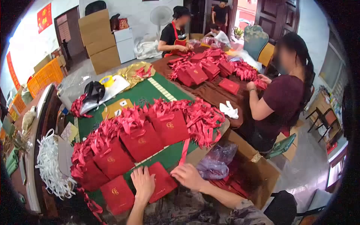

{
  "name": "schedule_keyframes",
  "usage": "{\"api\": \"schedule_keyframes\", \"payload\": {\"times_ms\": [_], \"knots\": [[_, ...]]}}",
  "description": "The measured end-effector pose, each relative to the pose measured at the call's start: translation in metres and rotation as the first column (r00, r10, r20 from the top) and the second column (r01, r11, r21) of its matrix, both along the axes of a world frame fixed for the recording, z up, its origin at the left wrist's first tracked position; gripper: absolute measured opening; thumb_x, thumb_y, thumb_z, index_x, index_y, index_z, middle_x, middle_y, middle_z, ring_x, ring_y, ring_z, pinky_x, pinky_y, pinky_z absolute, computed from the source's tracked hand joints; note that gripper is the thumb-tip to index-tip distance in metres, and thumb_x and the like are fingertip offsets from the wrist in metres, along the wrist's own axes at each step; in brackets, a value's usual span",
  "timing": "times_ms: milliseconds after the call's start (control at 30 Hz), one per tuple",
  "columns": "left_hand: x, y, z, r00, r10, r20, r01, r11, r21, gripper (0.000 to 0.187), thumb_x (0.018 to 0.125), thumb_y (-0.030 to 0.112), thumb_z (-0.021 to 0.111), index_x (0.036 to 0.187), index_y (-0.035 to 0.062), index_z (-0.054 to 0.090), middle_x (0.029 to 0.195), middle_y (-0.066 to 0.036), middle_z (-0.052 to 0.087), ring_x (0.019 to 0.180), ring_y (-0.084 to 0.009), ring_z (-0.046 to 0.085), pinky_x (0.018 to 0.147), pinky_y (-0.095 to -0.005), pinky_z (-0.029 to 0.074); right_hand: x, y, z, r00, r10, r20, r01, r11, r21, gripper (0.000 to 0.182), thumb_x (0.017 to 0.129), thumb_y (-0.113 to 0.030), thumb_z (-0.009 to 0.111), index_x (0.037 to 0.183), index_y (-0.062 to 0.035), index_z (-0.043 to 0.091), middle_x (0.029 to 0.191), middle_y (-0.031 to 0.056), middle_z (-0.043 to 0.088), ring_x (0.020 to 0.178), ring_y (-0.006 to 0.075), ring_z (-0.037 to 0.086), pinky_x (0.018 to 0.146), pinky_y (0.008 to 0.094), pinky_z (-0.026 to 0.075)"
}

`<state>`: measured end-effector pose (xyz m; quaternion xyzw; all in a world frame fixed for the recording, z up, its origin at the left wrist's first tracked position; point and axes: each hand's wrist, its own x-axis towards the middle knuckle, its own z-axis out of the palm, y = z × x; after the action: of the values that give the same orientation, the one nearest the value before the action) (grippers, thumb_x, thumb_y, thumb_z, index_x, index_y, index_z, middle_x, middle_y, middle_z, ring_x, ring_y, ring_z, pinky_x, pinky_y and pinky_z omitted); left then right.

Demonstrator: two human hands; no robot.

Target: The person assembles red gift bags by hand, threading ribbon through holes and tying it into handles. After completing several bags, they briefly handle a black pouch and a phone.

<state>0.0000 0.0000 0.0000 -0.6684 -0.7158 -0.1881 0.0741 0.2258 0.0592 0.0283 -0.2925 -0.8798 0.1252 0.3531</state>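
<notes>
My left hand (143,183) lies flat, fingers stretched, across the left edge of a red paper gift bag (162,183) at the table's near edge. On that bag's right side, my right hand (188,177) has its fingers curled together around the lower end of a pink-red ribbon (184,152). Exactly how the fingertips grip it is partly hidden. Left of my left hand lies another red bag (117,193) with a gold emblem. Beyond my hands, overlapping stacks of red bags (140,141) with ribbon handles form a row.
A green mat (161,87) covers my table. Right of me stands an open cardboard box (258,176) with plastic wrap (217,161) and red bags. White strips (54,165) hang at left. Two people work at a brown-covered table (210,95) piled with red bags; others are behind.
</notes>
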Motion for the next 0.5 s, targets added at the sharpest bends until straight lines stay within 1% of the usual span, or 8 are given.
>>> {"api": "schedule_keyframes", "payload": {"times_ms": [67,100,167,200,233,300,433,500], "knots": [[-0.002,0.002,-0.005,0.999,-0.006,0.033,0.006,1.0,-0.007,0.054,0.077,0.029,0.077,0.12,0.0002,0.061,0.116,-0.018,0.06,0.111,-0.0351,0.052,0.097,-0.0478,0.038,-0.015,-0.004,-0.009,0.999,0.028,-0.019,-0.03,0.996,-0.081,0.012,0.087,-0.019,0.07,0.096,-0.0115,0.067,0.091,0.0049,0.064,0.086,0.0259,0.065,0.074,0.0368,0.051],[0.004,0.009,0.007,0.999,-0.015,0.032,0.014,0.999,0.031,0.054,0.077,0.029,0.077,0.12,0.0002,0.061,0.116,-0.018,0.06,0.111,-0.0351,0.052,0.097,-0.0478,0.038,-0.016,-0.001,-0.001,0.999,0.033,-0.035,-0.035,0.997,-0.062,0.013,0.089,-0.021,0.068,0.098,-0.0116,0.066,0.092,0.0059,0.064,0.085,0.0262,0.064,0.073,0.0371,0.051],[0.005,0.006,0.016,0.996,-0.012,0.087,0.016,0.999,-0.047,0.05,0.077,0.028,0.078,0.116,0.0012,0.062,0.111,-0.016,0.06,0.108,-0.0345,0.053,0.093,-0.0468,0.039,-0.029,-0.004,-0.009,0.998,0.02,-0.053,-0.027,0.992,-0.122,0.015,0.091,-0.024,0.067,0.1,-0.0122,0.065,0.093,0.0062,0.064,0.084,0.0271,0.065,0.074,0.0387,0.052],[0.005,0.007,0.018,0.999,-0.015,0.049,0.015,1.0,0.001,0.046,0.075,0.027,0.079,0.11,0.003,0.062,0.108,-0.014,0.059,0.105,-0.0333,0.053,0.089,-0.0458,0.039,-0.035,-0.006,-0.011,0.999,0.005,-0.046,-0.013,0.985,-0.175,0.016,0.092,-0.023,0.066,0.101,-0.0107,0.064,0.093,0.0076,0.064,0.085,0.0292,0.065,0.074,0.0405,0.053],[0.004,0.008,0.021,0.999,-0.017,0.046,0.017,1.0,0.009,0.046,0.075,0.027,0.079,0.11,0.003,0.062,0.108,-0.014,0.059,0.105,-0.0333,0.053,0.089,-0.0458,0.039,-0.039,-0.006,-0.013,0.999,0.004,-0.048,-0.012,0.986,-0.167,0.016,0.092,-0.023,0.066,0.101,-0.0107,0.064,0.093,0.0076,0.064,0.085,0.0292,0.065,0.074,0.0405,0.053],[0.003,0.005,0.031,0.987,-0.066,0.148,0.067,0.998,0.001,0.043,0.072,0.024,0.082,0.105,0.0049,0.061,0.108,-0.014,0.059,0.105,-0.0327,0.053,0.086,-0.0449,0.039,-0.045,-0.005,-0.014,0.998,-0.044,-0.04,0.028,0.943,-0.332,0.018,0.092,-0.021,0.067,0.103,-0.0076,0.066,0.096,0.01,0.067,0.09,0.0309,0.066,0.076,0.0395,0.054],[0.007,0.004,0.05,0.973,-0.054,0.225,0.064,0.997,-0.036,0.042,0.07,0.019,0.083,0.102,0.0053,0.059,0.103,-0.013,0.061,0.1,-0.0323,0.056,0.084,-0.0451,0.04,-0.05,-0.002,-0.011,0.99,-0.075,-0.116,0.033,0.943,-0.331,0.016,0.092,-0.022,0.065,0.099,-0.007,0.062,0.093,0.0117,0.065,0.086,0.0339,0.066,0.072,0.0433,0.053],[0.006,0.004,0.05,0.913,-0.057,0.405,0.099,0.992,-0.083,0.041,0.07,0.015,0.083,0.102,0.0059,0.06,0.096,-0.011,0.065,0.094,-0.0323,0.06,0.082,-0.0448,0.04,-0.052,-0.002,-0.003,0.989,-0.072,-0.132,0.022,0.939,-0.343,0.016,0.092,-0.021,0.065,0.099,-0.0067,0.062,0.092,0.0123,0.065,0.085,0.0345,0.066,0.071,0.0436,0.053]]}}
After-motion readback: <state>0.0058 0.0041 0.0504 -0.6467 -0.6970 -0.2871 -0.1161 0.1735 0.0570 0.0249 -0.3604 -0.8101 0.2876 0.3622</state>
